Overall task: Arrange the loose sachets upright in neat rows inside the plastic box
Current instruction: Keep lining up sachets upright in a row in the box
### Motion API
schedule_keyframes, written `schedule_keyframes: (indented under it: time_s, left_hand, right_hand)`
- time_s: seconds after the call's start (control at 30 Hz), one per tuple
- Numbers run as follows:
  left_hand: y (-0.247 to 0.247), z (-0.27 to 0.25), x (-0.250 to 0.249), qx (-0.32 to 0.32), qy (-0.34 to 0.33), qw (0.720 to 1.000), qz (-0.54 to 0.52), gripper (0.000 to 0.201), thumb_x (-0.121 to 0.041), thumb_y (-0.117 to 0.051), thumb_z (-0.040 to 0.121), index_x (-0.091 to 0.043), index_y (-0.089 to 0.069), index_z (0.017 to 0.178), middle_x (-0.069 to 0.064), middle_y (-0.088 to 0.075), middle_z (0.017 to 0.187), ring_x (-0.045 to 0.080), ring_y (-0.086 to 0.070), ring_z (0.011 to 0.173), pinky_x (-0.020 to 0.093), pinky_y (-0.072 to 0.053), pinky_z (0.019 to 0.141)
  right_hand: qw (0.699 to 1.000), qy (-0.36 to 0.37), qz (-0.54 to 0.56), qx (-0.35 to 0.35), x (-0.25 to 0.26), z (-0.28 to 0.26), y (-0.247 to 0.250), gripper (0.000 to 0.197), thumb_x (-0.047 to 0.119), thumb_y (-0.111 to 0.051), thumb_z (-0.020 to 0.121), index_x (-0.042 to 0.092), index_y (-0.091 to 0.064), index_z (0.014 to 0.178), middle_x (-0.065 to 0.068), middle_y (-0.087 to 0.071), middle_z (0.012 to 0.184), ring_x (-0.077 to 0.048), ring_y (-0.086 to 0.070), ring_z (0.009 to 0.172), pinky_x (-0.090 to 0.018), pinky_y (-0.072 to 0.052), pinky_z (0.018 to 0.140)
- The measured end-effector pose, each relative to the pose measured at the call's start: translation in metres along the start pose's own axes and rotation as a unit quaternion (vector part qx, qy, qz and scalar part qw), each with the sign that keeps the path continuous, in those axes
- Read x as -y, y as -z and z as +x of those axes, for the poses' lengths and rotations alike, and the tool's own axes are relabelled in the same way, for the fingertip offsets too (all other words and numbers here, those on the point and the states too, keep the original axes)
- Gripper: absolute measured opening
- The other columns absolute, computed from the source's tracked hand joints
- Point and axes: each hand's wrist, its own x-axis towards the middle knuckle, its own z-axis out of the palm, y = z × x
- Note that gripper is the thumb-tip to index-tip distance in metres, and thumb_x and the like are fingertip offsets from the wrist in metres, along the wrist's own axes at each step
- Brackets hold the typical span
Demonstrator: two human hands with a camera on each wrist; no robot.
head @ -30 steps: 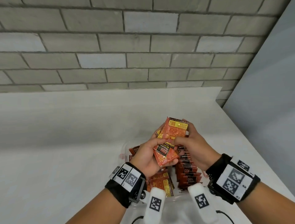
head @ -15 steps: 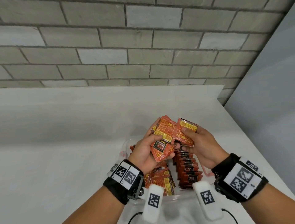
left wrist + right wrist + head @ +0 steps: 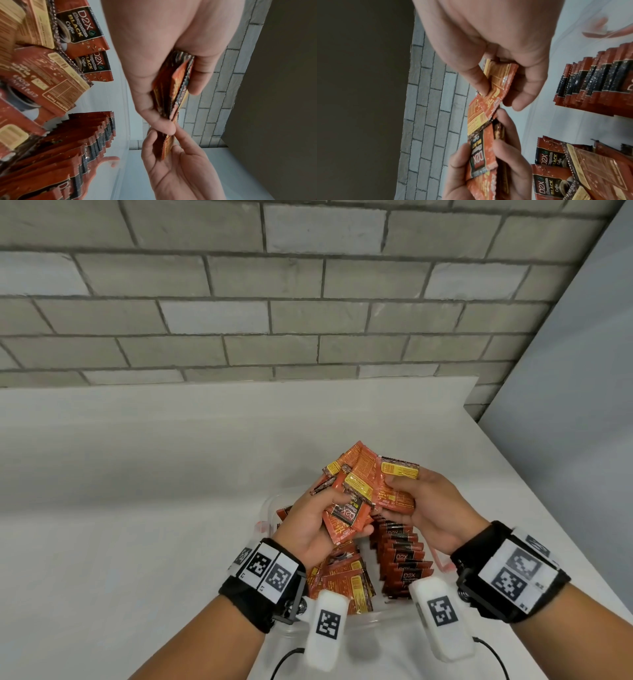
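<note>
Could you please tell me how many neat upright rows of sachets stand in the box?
1: the upright row along the plastic box's right side; left hand and right hand may hide more.

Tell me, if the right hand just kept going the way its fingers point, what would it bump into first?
Probably the left hand and its fanned bunch of sachets: the right hand, pinching one sachet, points left at them, nearly touching. Depth is hard to judge.

Both hands hang over the plastic box (image 3: 270, 503), blocking its mouth. Inside, an upright sachet row (image 3: 404, 559) fills the 3 o'clock side and loose sachets (image 3: 346, 580) crowd 7 o'clock. The white tabletop (image 3: 137, 508) toward 9 o'clock lies open.
</note>
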Motion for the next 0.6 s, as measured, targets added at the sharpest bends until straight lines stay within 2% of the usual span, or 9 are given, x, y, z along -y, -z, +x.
schedule_keyframes:
  time_s: [0.1,0.2,0.33,0.47,0.6]
  left_hand:
    - [0.002,-0.002,-0.002,0.013,0.000,1.000,-0.011,0.054,0.001,-0.059,0.080,-0.003,-0.047,0.132,0.030,-0.060,0.120,0.036,-0.068,0.094,0.040,-0.060,0.066]
    - [0.003,-0.004,-0.003,0.017,-0.010,1.000,-0.002,0.056,0.000,-0.056,0.078,-0.003,-0.045,0.133,0.029,-0.064,0.115,0.036,-0.070,0.090,0.046,-0.058,0.073]
    - [0.001,-0.004,-0.002,-0.012,-0.036,0.999,0.026,0.057,0.004,-0.061,0.075,-0.006,-0.050,0.129,0.025,-0.065,0.116,0.034,-0.070,0.090,0.048,-0.057,0.074]
    - [-0.002,-0.002,0.001,-0.032,-0.052,0.995,0.075,0.056,0.001,-0.068,0.070,-0.007,-0.054,0.124,0.021,-0.066,0.115,0.032,-0.069,0.094,0.045,-0.059,0.070]
    - [-0.004,-0.002,0.003,-0.037,-0.060,0.992,0.101,0.054,-0.004,-0.070,0.071,-0.006,-0.058,0.123,0.020,-0.067,0.113,0.032,-0.068,0.095,0.043,-0.059,0.069]
  right_hand:
    - [0.999,0.008,0.042,-0.017,0.002,0.001,0.005,0.021,0.008,-0.054,0.093,0.009,-0.059,0.114,-0.011,-0.071,0.106,-0.022,-0.068,0.090,-0.037,-0.057,0.076]
    - [0.997,0.015,0.072,-0.024,0.005,0.000,0.012,0.019,0.007,-0.053,0.094,0.011,-0.058,0.111,-0.010,-0.071,0.106,-0.019,-0.069,0.086,-0.032,-0.059,0.069]
    - [0.999,0.020,0.044,0.020,0.002,-0.008,0.011,0.025,0.007,-0.053,0.092,0.010,-0.056,0.117,-0.007,-0.072,0.096,-0.016,-0.069,0.077,-0.028,-0.055,0.060]
    - [0.997,0.010,-0.058,0.058,-0.006,-0.016,0.001,0.025,0.010,-0.056,0.092,0.016,-0.060,0.116,-0.008,-0.072,0.104,-0.021,-0.067,0.088,-0.030,-0.052,0.068]
    - [0.994,0.012,-0.097,0.047,-0.006,-0.017,-0.002,0.024,0.013,-0.059,0.091,0.016,-0.062,0.115,-0.007,-0.072,0.103,-0.024,-0.069,0.093,-0.033,-0.054,0.074]
